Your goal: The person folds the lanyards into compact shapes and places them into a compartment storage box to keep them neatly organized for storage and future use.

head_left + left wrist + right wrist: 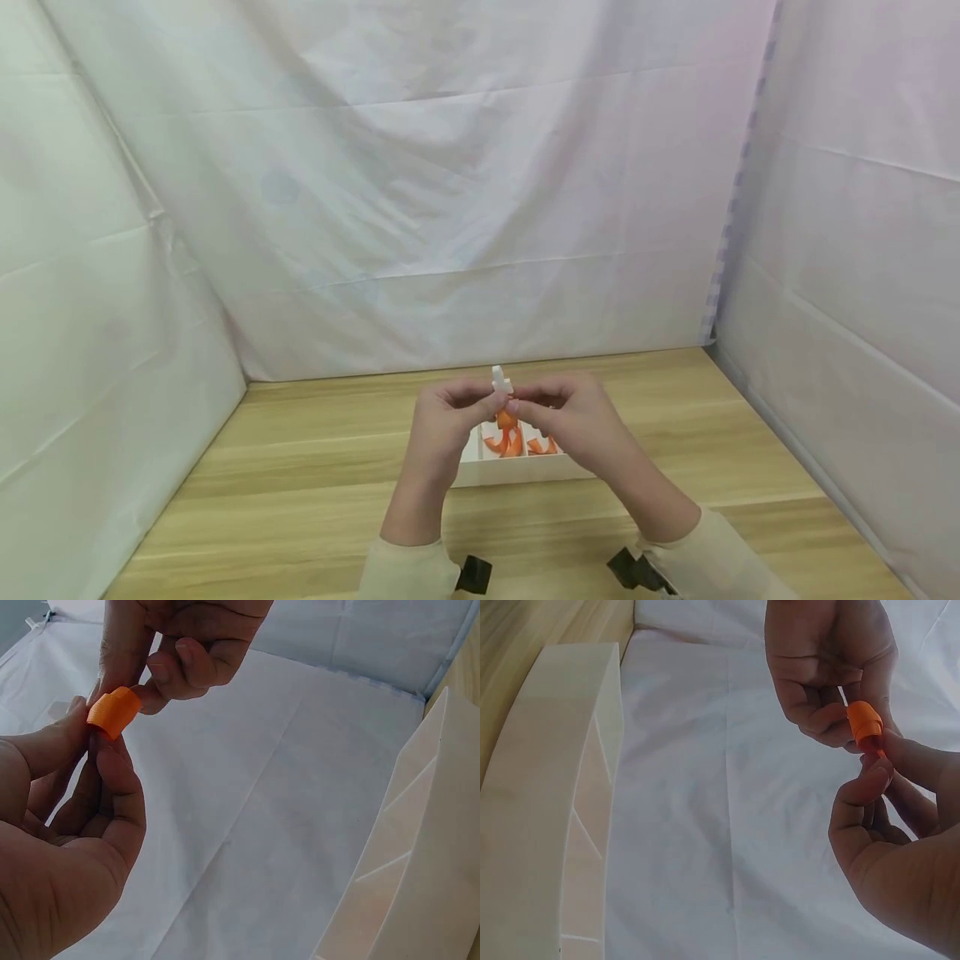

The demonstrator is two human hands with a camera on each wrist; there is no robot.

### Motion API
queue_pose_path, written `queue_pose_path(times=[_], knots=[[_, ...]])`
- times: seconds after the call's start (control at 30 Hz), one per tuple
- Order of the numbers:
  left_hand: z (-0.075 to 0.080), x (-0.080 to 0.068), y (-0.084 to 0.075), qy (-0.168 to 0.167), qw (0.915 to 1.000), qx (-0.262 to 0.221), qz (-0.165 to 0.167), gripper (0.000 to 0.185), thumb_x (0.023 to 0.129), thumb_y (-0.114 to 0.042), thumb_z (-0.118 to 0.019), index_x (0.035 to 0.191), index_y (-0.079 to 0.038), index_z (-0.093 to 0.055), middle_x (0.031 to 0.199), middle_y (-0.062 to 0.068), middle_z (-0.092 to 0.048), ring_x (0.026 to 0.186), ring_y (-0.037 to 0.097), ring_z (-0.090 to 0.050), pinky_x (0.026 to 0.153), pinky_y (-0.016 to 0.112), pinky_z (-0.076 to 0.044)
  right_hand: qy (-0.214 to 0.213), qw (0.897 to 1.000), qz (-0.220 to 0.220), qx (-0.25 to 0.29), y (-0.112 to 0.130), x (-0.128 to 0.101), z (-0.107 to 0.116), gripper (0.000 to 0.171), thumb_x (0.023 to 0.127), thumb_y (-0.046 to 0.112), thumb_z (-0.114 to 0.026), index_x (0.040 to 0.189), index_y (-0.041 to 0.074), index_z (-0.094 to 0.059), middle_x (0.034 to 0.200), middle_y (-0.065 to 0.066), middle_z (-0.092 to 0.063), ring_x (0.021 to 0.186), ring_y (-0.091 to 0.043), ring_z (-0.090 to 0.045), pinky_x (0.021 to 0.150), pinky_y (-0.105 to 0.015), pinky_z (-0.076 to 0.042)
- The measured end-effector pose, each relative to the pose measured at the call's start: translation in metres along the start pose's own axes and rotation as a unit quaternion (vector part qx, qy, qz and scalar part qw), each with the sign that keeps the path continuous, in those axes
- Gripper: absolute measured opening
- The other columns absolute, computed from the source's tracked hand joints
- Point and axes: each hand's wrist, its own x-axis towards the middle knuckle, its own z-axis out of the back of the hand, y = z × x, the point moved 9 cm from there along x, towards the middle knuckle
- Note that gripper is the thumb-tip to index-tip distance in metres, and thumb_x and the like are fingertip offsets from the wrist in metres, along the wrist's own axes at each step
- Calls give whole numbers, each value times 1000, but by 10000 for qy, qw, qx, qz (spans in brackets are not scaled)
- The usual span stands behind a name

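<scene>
Both hands meet over the white tray in the head view, fingertips close together. My left hand [438, 429] pinches a small orange piece [114, 712] between thumb and fingers. From the other side, my right hand [581, 421] pinches at the same piece, its thumb and fingertips close to its lower end in the right wrist view. That orange piece [865, 720] looks like a short, stepped, rounded cylinder. A white part [501, 381] with a narrow upright tip sticks up above the fingertips in the head view. Fingers hide where white and orange meet.
Under the hands, the white divided tray [517, 473] stands on the wooden table [315, 467]. Curved orange pieces [512, 443] lie in its compartments. White cloth [450, 183] hangs behind the table and along both sides.
</scene>
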Motion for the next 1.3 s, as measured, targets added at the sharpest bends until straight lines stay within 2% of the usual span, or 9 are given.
queue_pose_path(times=[0.2, 0.4, 0.53, 0.63, 0.8, 0.9, 1.1, 1.23, 1.3], knots=[[3, 0, 3, -165, 9997, -17, 191, 21, 91, -3, -81, 101, 14, -75, 77, -6, -77, 71, 13, -69, 75, 27, -57, 93, 9998, -153, 116, -7, 4, -1, 15, 92, 31, -84, 106, 25, -86, 80, 1, -70, 63, -16, -46, 50, -24, -37], [2, 0, 5, -279, 9980, 519, 250, 13, 92, -9, -83, 98, -1, -76, 83, -1, -79, 76, 16, -73, 78, 31, -61, -20, 9997, -207, 159, -12, 4, 2, 16, 91, 33, -85, 105, 25, -87, 81, 2, -71, 65, -17, -47, 51, -25, -37], [-2, 0, 1, -272, 9966, 783, 20, 11, 93, -11, -82, 102, -4, -81, 92, 6, -80, 81, 15, -74, 80, 31, -62, -150, 9993, -204, 279, -13, 4, 3, 19, 91, 35, -85, 107, 23, -87, 93, 3, -81, 79, -12, -63, 68, -26, -51], [-3, -1, -1, -302, 9959, 848, -59, 10, 94, -10, -81, 104, -7, -82, 99, 10, -81, 84, 14, -76, 82, 30, -63, -244, 9984, -213, 456, -14, 4, 3, 20, 92, 34, -84, 107, 20, -86, 104, 0, -84, 100, -15, -73, 82, -28, -56], [-4, -3, -2, -367, 9946, 969, -19, 12, 95, -9, -80, 107, -9, -81, 108, 11, -80, 88, 16, -78, 88, 32, -64, -412, 9969, -407, 528, -16, 6, 5, 21, 91, 35, -85, 104, 18, -85, 102, -1, -83, 93, -18, -69, 60, -25, -46], [0, -4, -1, -444, 9909, 1269, -26, 15, 95, -15, -81, 110, -12, -79, 108, 9, -80, 90, 18, -78, 88, 32, -63, -369, 9980, -389, 348, -15, 11, 5, 19, 91, 34, -84, 104, 19, -85, 100, -1, -83, 92, -18, -69, 65, -28, -50], [20, -5, 11, -590, 9692, 2391, -27, 22, 97, -26, -79, 117, -16, -75, 104, 4, -77, 100, 16, -73, 92, 34, -63, -119, 9993, -172, -312, -10, 31, 3, 14, 93, 33, -81, 101, 24, -86, 101, 4, -82, 104, -18, -72, 89, -36, -54], [41, -6, 29, -702, 9449, 3199, 13, 20, 97, -19, -78, 116, -12, -74, 110, 6, -76, 107, 24, -71, 96, 43, -62, 97, 9964, -162, -821, -8, 45, 2, 13, 93, 35, -80, 97, 23, -86, 101, 3, -82, 102, -19, -69, 82, -35, -51], [52, -8, 39, -802, 9274, 3655, 20, 20, 97, -19, -78, 115, -10, -74, 117, 8, -75, 110, 30, -70, 97, 48, -61, 218, 9939, -170, -1063, -7, 52, -1, 12, 93, 33, -78, 95, 22, -85, 102, 3, -81, 90, -19, -65, 73, -33, -48]])
